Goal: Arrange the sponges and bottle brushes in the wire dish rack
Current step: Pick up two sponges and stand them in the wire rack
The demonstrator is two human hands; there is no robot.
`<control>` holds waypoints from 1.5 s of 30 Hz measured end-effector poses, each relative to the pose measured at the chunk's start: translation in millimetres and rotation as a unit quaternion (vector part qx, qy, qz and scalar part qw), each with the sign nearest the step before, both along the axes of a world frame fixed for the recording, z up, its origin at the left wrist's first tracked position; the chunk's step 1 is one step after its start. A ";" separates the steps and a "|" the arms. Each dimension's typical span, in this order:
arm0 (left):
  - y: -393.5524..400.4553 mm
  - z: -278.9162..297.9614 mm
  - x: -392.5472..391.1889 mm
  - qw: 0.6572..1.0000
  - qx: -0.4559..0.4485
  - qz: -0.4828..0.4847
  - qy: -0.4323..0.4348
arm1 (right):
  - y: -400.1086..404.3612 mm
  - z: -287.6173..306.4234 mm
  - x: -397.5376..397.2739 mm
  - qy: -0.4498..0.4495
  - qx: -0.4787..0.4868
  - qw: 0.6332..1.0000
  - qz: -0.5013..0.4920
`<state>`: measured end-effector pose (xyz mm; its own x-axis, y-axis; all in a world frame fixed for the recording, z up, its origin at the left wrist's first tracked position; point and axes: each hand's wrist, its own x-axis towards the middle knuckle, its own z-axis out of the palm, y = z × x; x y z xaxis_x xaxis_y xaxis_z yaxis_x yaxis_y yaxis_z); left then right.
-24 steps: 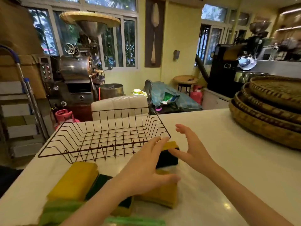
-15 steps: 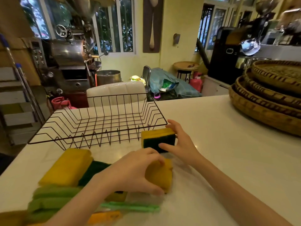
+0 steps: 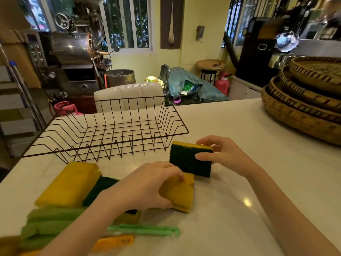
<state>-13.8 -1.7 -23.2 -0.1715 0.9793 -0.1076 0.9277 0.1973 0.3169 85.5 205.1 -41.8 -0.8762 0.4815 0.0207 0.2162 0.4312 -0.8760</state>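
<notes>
My right hand (image 3: 224,154) holds a yellow sponge with a dark green scouring face (image 3: 190,160), tilted up on edge just in front of the wire dish rack's right corner. My left hand (image 3: 145,185) grips a yellow sponge (image 3: 180,194) lying on the white counter. The empty black wire dish rack (image 3: 110,130) stands behind both hands. More yellow and green sponges (image 3: 68,183) lie at the left. Green bottle brush heads (image 3: 46,224) and a green handle (image 3: 145,230) and an orange handle (image 3: 114,242) lie near the front edge.
Stacked woven trays (image 3: 304,100) fill the counter's right rear. A white padded chair back (image 3: 129,95) stands behind the rack. The counter's far edge runs just beyond the rack, with a roasting machine (image 3: 73,56) further back.
My right hand has taken the top sponge off the stack and tipped it up, green face toward me. My left hand has closed on the sponge underneath.
</notes>
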 end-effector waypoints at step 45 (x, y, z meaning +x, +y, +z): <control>-4.8 -2.2 2.9 0.916 0.126 0.367 0.098 | -22.3 -2.2 -7.4 -0.064 0.107 0.989 -0.073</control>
